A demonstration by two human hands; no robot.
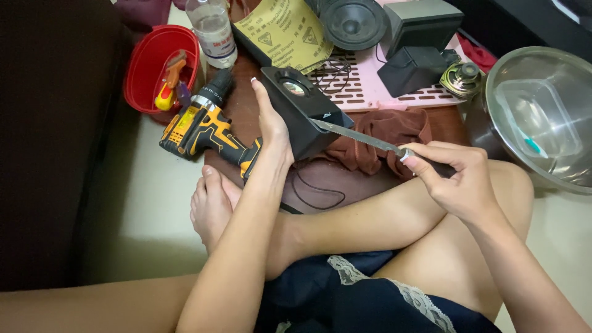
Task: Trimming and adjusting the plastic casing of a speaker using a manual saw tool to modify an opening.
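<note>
Warm indoor light, sharp centre, left side deeply shadowed.

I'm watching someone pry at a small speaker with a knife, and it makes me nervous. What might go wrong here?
1. The knife has its tip at the edge of the black speaker box, pointing toward the left hand that steadies it; a slip might cut that hand.
2. The right hand works just above bare legs, so a dropped blade could land there.
3. The cordless drill lies close by and could be knocked.
</note>
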